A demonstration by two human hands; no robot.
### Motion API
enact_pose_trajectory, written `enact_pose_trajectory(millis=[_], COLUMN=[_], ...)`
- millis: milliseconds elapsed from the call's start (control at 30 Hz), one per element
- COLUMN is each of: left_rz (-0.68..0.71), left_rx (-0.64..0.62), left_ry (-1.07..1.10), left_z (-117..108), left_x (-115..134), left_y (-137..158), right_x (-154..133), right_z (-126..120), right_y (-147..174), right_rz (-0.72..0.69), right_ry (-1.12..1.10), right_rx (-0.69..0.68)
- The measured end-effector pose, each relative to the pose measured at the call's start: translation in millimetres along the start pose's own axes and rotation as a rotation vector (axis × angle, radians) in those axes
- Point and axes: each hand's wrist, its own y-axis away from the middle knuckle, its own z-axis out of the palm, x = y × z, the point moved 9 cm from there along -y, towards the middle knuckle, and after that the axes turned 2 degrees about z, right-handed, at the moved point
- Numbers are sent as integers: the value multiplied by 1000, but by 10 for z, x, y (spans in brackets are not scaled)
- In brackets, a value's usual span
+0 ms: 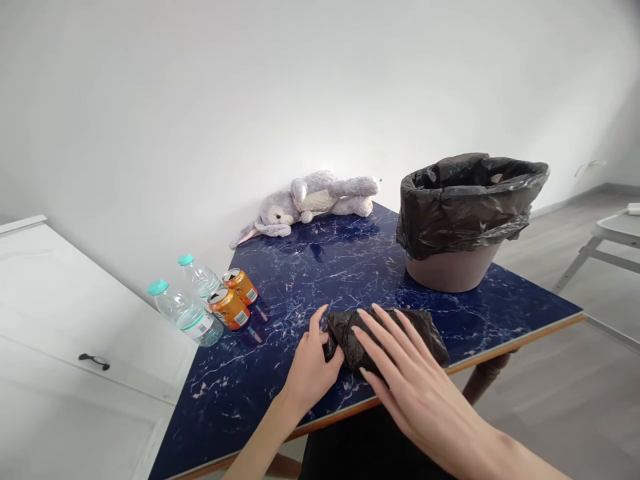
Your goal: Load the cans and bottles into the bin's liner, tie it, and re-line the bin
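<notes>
- Table [325, 267], left: 2 bottles [193, 320]; 2 cans [229, 309] to their right.
- Table, rear: plush toy [320, 193].
- Table, right: bin [445, 270], liner [460, 217] inside.
- Table, front: bundle [434, 333], before and left of bin.
- Cabinet [75, 320]: left of table.

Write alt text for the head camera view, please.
A person's left hand touches one end of a black bundle on a blue table; the right hand spreads across its top. Around it: a lined bin at right, a plush rabbit lying behind, two bottles and two cans at left.
</notes>
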Motion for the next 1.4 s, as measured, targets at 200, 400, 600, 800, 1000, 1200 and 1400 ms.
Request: enact_pose_trajectory(millis=[200, 400, 600, 800, 1000, 1200, 1400], left_rz=[-8, 79, 211, 201, 142, 109, 87], left_rx=[19, 127, 249, 262, 242, 171, 187], left_ry=[-13, -111, -218, -188, -213, -270, -267], left_z=[-22, -119, -205, -229, -272, -312, -364], left_x=[-12, 5, 215, 175, -33, -228, -298], left_y=[31, 81, 108, 102, 166, 305, 350], right_x=[166, 340, 333, 341, 431, 671, 1064], right_z=[576, 793, 851, 894, 1019, 1231, 1505], right_y=[-29, 3, 43, 32, -69, -274, -555], right_rz=[50, 68, 53, 45, 32, 41, 115], right_ry=[107, 91, 150, 188, 232, 221, 174], right_rx=[-163, -280, -283, -296, -331, -395, -500])
